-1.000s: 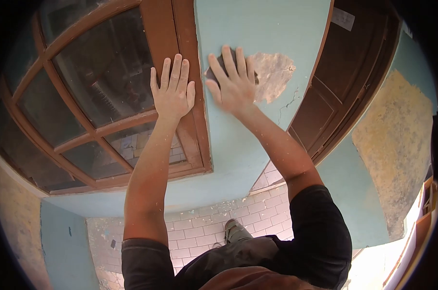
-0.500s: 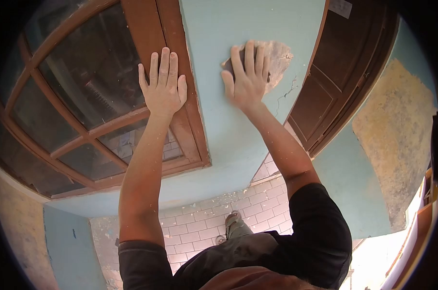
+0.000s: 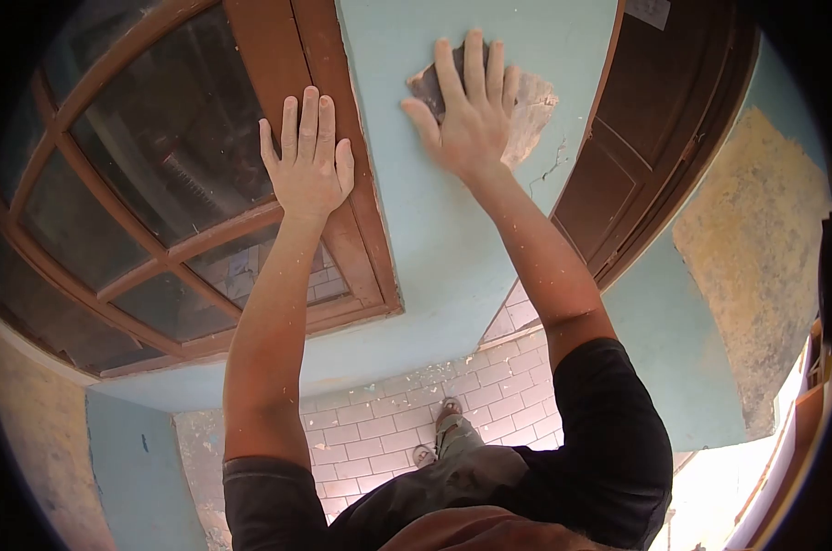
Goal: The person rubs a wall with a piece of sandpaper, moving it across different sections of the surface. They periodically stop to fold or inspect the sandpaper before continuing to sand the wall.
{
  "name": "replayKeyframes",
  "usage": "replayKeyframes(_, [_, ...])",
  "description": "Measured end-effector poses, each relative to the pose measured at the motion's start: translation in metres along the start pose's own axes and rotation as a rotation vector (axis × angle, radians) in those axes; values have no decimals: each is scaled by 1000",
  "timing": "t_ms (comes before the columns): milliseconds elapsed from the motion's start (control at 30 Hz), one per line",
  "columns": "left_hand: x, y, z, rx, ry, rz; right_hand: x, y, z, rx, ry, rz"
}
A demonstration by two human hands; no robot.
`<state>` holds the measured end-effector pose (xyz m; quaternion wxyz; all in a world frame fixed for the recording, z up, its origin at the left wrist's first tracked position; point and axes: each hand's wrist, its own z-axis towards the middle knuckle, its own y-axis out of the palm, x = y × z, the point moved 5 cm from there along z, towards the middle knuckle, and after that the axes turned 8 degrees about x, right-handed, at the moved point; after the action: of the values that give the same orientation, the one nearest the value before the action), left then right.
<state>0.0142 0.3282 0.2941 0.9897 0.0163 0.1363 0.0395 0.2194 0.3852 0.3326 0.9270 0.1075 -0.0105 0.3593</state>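
Left hand (image 3: 307, 161) lying flat and open on the brown window frame (image 3: 356, 257), gripping nothing, right hand (image 3: 471, 115) pinning a dark sanding block (image 3: 425, 84) under stretched fingers against the pale blue wall (image 3: 434, 248), bare plaster patch (image 3: 533, 106) showing just beside, brown door (image 3: 654, 138) standing further right.

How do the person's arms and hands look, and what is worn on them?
The left sleeve and right sleeve are short and dark; the arms below are bare. The left hand and right hand wear no gloves, rings or watch. Pale dust specks dot the forearms.
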Motion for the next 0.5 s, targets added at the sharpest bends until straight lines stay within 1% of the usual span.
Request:
replayKeyframes(33, [1,-2,-3,-14,-1,-9,-8,-8,-55,-119,-87,56])
replayKeyframes(67, [3,-3,-4,-14,-7,-17,-11,-16,-88,-235,-175,113])
replayKeyframes(100, [3,-3,-5,-17,-3,-13,-1,-25,-87,-237,-180,107])
replayKeyframes(167, [0,1,-2,-1,4,4,20,-30,-82,-362,-285,207])
replayKeyframes(233, [-1,4,-8,-8,-15,-12,65,-18,-9,-131,-46,-10])
replayKeyframes(300, [0,3,-8,-20,-15,-11,97,-9,71,121,203,-40])
replayKeyframes(333, [0,2,-7,-19,-18,-4,95,-5,86,116,200,-33])
replayKeyframes(400, [1,1,-3,-8,-8,1,92,7,96,32,409,-184])
replayKeyframes(433, [3,-1,-3,2,2,0,68,8,74,62,305,-120])
replayKeyframes(467, [2,-2,-4,3,5,0,40,5,37,101,199,-56])
replayKeyframes(500, [0,-1,-3,-3,3,-4,14,-2,-2,-21,78,-24])
